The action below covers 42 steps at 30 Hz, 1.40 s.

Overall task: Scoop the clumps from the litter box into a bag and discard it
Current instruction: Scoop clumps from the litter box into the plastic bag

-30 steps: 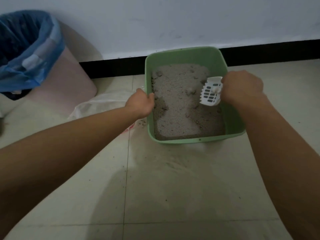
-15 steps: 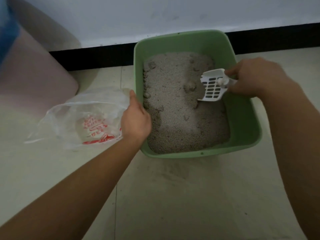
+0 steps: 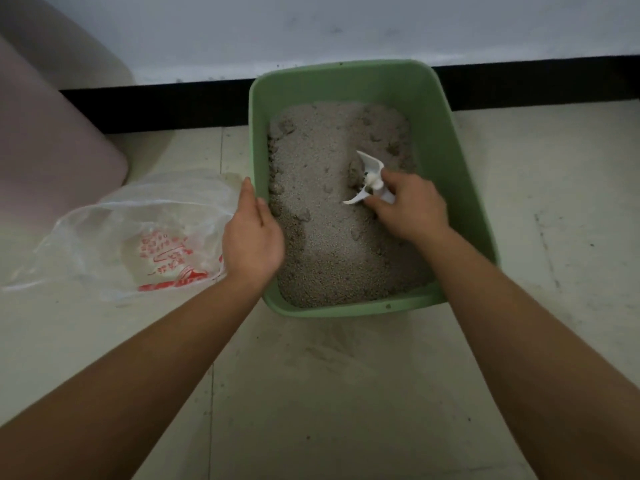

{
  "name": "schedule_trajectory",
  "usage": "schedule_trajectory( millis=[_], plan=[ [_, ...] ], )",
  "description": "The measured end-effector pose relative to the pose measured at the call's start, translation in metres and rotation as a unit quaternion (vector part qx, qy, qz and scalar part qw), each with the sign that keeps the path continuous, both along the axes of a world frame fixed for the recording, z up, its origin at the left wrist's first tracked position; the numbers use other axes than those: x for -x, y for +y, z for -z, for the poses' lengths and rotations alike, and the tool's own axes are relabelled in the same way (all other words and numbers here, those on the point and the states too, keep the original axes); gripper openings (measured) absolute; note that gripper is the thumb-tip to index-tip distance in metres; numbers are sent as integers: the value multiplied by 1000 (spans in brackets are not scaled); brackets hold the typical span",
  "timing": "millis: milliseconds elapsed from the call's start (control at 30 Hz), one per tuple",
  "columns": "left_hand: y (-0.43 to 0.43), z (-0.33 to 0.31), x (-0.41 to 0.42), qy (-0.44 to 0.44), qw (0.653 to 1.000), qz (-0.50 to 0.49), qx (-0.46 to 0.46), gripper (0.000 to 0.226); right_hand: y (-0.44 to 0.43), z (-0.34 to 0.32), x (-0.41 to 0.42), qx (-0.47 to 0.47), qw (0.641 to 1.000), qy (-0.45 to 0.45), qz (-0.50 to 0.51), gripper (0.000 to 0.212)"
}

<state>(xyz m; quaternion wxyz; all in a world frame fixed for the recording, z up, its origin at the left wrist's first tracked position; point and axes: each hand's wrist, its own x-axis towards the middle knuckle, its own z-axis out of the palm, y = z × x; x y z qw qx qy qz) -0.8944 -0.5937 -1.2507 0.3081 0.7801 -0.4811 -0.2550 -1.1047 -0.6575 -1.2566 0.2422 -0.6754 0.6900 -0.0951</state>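
Tiled floor, white wall behind. Litter box (image 3: 346,311) sits at the wall; bag (image 3: 138,230) lies just left of it, mouth toward the box. Right hand (image 3: 410,209) grips scoop (image 3: 370,174), its blade dug into the litter against a clump (image 3: 354,174) mid-box. Left hand (image 3: 252,233) is at the box's left rim by the bag mouth; can't tell if it pinches anything. Bag looks empty, with more lumps along the left and far edges. Early stage: scooping, bagging and discard are all left.

Bag (image 3: 145,237) left of litter box (image 3: 450,140); scoop (image 3: 369,176) in litter; bin (image 3: 52,150) far left.
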Motion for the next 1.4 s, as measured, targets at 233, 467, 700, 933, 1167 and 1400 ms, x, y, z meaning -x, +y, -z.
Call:
schedule_trajectory(
  millis=[233,467,700,933,1167,1400],
  plan=[
    [2,5,-3,55,998,-19,16,44,7,-1,23,-26,998,-64,3,58],
    [-2,9,-5,61,997,-48,25,37,20,10,-2,-5,983,-177,50,43],
    [-1,8,-5,97,994,-45,27,37,54,-4,26,47,962,-251,92,41],
    [30,7,37,119,987,-106,23,32,74,-25,39,65,974,-198,90,41],
    [36,-2,36,100,992,-79,13,34,82,-39,41,66,986,-132,76,47],
    [31,-39,-17,152,966,80,-193,36,86,-58,24,76,986,-142,47,43]
  ],
)
